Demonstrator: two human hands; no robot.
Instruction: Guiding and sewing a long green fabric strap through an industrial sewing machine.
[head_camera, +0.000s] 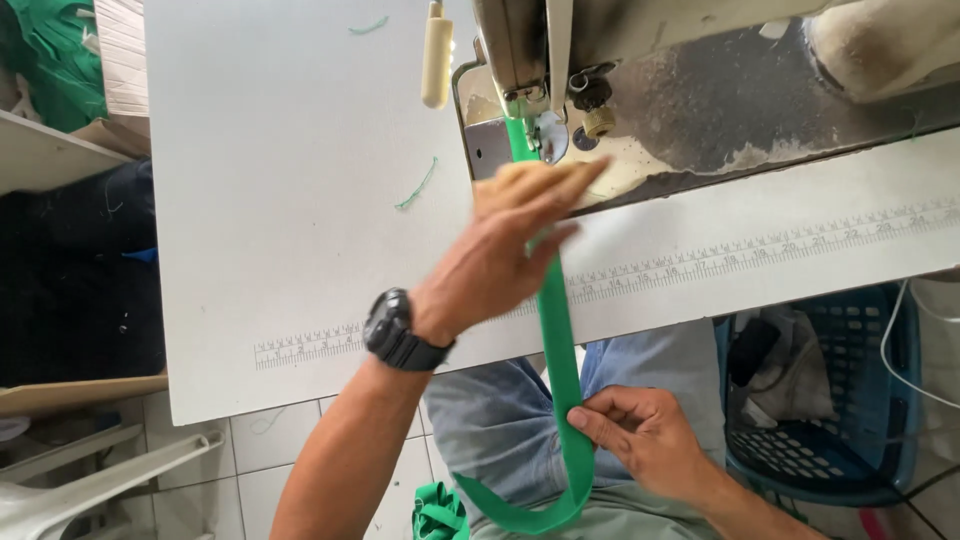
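Both hands (520, 235) (640, 435) gripping green strap (560, 350), lengthwise from lap toward sewing machine (620, 60).

Single head view, close, facing steeply down over sewing table (300, 200) edge
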